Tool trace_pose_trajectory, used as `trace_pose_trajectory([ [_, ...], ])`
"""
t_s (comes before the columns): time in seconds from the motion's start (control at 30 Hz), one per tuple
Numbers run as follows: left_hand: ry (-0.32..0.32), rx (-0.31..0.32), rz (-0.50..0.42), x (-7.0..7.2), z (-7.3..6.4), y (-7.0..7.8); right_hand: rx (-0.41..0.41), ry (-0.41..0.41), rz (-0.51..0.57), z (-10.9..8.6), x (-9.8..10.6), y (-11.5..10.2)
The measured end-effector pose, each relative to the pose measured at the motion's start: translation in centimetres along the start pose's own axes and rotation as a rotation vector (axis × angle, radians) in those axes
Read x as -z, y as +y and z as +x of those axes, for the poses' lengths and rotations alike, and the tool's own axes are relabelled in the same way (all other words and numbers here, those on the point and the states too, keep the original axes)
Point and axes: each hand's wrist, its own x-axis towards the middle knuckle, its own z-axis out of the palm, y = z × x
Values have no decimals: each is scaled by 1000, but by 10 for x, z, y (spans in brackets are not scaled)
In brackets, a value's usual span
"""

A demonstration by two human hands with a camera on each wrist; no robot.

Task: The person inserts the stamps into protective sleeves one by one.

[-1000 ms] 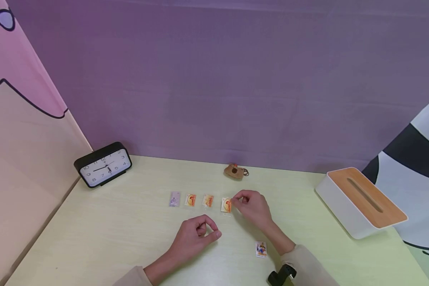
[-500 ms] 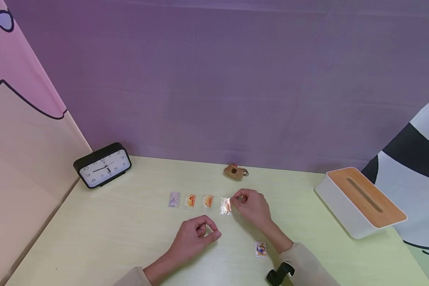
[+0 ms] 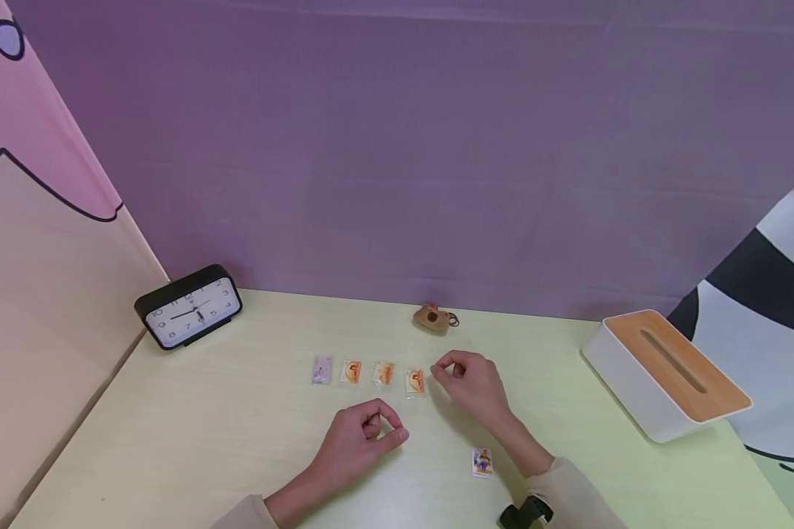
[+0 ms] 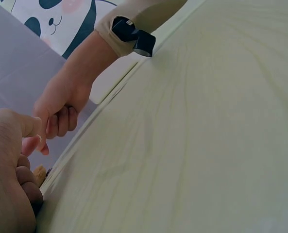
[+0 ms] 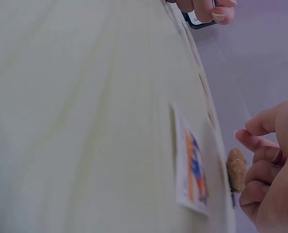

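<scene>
Four-sided small packets in clear plastic lie in a row: a purple packet (image 3: 321,370), then orange-and-white packets, the rightmost orange packet (image 3: 415,382) being nearest my right hand (image 3: 471,383). That hand is just right of it, apart from it, fingers loosely curled, thumb and forefinger close together with nothing seen between them. My left hand (image 3: 357,439) rests in front of the row, fingers loosely bent, thumb and forefinger apart, holding nothing. A small picture card (image 3: 481,463) lies near my right forearm; the right wrist view shows this card (image 5: 192,167) up close.
A black-framed clock (image 3: 188,307) stands at the back left. Behind the packets lies a small brown plush keyring (image 3: 433,318). At the right is a white box with a slotted wooden lid (image 3: 664,375). A purple cloth (image 3: 397,147) hangs behind the table (image 3: 238,411).
My right hand has let go of the rightmost orange packet and moved slightly right, away from it. That packet has shifted a little left. The left hand stays in place.
</scene>
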Motion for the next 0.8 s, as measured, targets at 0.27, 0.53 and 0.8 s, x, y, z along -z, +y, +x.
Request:
trace_pose_trajectory([
  [0.27,0,9,-12,0,0,0,49,54,56,-13,18,0],
  [0.53,2,21,4,0,0,0,107,45,109,-41,28,9],
  [0.8,-1,18,9,0,0,0,165,63,165,-67,32,13],
])
